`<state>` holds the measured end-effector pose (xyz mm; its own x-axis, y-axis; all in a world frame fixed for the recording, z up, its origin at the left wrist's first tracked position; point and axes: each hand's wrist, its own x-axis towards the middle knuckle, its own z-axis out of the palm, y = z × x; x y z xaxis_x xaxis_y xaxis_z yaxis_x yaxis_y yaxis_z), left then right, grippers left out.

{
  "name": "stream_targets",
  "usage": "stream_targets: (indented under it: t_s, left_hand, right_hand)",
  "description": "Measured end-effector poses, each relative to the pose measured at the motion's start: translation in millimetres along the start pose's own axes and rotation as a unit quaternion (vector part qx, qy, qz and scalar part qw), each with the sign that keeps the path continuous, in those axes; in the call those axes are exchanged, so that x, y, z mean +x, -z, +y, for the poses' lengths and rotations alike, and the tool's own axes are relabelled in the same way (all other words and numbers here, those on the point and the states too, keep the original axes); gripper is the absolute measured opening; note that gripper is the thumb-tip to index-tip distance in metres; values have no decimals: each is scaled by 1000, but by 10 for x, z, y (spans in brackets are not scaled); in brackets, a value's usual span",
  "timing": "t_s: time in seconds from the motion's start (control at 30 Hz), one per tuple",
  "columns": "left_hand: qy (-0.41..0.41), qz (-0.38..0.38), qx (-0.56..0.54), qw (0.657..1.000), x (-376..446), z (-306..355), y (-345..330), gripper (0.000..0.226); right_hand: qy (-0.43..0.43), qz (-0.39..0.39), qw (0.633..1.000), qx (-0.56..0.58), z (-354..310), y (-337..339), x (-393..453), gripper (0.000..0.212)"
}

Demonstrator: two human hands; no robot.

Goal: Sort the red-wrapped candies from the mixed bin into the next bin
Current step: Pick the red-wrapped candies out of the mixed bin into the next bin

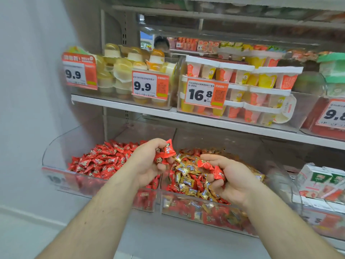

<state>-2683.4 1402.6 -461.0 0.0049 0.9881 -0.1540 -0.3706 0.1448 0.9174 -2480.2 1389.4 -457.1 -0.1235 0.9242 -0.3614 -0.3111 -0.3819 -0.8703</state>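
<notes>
Two clear bins sit side by side on a shop shelf — the left bin (56, 146) heaped with red-wrapped candies (100, 161), the mixed bin (280, 176) on the right holding gold and red sweets (188, 182). The left hand (149, 161), fingers curled, grips several red candies over the divide — the right hand (231, 176), palm up, cups two more.

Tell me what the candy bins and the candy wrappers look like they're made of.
Left bin and mixed bin: clear rigid plastic, probably acrylic; the candies show through the walls, whose edges catch glare. Red candies and gold candies: thin glossy film, likely metallised plastic; crinkled, with bright highlights. Those in the left hand and right hand look alike.
</notes>
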Motion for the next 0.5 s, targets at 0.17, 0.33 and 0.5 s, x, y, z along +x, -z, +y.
stream_targets:
  t_s: [0.17,0.33,0.5]
  left_hand:
    - [-57,123,163,977,95,70,588,15]
    - [-113,179,315,925,251,9,909,15]
    - [-115,176,327,921,300,-3,1068,44]
  right_hand:
    - [-61,-65,996,-19,-60,-600,135,8]
    - [-30,-43,997,-63,-121,-1136,367,19]
    - [-37,-65,996,-53,-86,-1476,462,50]
